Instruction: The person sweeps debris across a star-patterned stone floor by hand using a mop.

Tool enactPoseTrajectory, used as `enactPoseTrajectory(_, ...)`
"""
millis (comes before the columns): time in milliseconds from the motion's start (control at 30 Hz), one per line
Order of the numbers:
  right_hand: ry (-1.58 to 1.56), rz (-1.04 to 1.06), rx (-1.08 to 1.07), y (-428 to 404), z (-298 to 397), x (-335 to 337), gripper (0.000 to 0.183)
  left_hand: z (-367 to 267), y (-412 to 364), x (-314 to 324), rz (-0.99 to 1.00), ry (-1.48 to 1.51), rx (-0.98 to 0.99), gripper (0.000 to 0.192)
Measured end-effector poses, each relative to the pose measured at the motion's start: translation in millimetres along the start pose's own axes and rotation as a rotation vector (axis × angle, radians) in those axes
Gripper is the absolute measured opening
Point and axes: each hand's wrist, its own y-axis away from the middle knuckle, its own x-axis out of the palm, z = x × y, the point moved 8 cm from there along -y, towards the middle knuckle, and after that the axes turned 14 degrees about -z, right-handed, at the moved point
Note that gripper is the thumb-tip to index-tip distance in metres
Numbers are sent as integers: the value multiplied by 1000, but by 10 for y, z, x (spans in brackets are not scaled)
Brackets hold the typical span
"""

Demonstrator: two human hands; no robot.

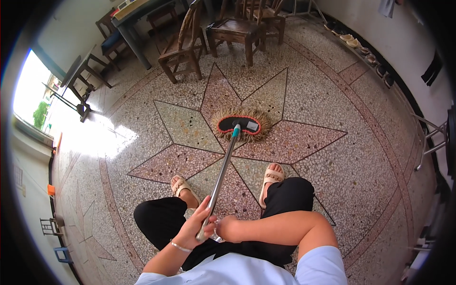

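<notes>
A mop with a metal pole point(224, 165) runs from my hands up to its head. My left hand point(194, 226) is closed around the pole near its lower end, with a silver bracelet on the wrist. Close beside it on the right is my right hand point(226, 228), bent inward at the wrist; its fingers are mostly hidden, so its hold cannot be told. The oval mop head point(242, 124), with beige fringe and a red-edged black top, lies on the terrazzo floor point(320, 171) over the middle of a star pattern. My sandalled feet stand apart on either side of the pole.
Wooden chairs point(233, 34) stand beyond the mop head, near a table point(131, 17) at the upper left. Several shoes point(356, 42) line the right wall. A folding metal stand point(431, 137) is at the far right. Bright light falls on the floor at left.
</notes>
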Motion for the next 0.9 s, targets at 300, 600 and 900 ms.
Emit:
enactPoseTrajectory(300,-88,-52,109,33,-3,-58,16,-327,-96,412,55,68,-12,51)
enactPoseTrajectory(600,-104,141,258,-141,-370,35,36,-1028,-1560,1579,18,50,260,53)
enactPoseTrajectory(900,-49,-56,161,-177,-166,110,22,-373,-645,365,-19,-182,171,56)
